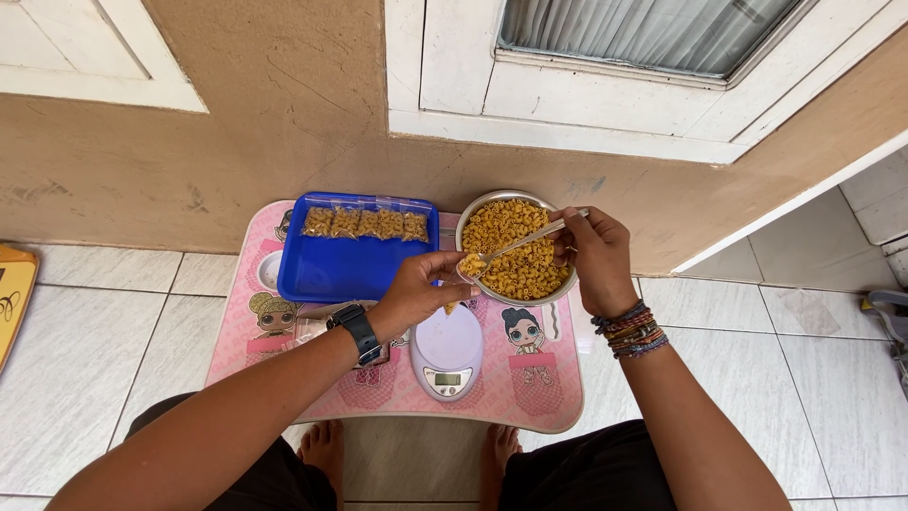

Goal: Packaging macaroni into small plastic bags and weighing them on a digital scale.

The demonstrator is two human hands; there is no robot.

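Note:
My right hand (pixel 594 257) grips a metal spoon (pixel 530 238) whose bowl carries yellow macaroni toward my left hand. My left hand (pixel 421 290) pinches a small clear plastic bag (pixel 461 284) under the spoon's tip, above a white kitchen scale (pixel 447 352). Behind the spoon stands a metal bowl (pixel 468 216) full of yellow macaroni (pixel 518 255). A blue tray (pixel 350 265) to the left holds a row of several filled macaroni bags (pixel 364 223). All rest on a small pink table (pixel 549 402).
The pink table stands on white floor tiles (pixel 95 341) against a tan wall (pixel 284 104). My bare feet (pixel 326 445) show beneath its front edge. A yellow object (pixel 11 293) lies at the far left, and a grey object (pixel 889 312) at the far right.

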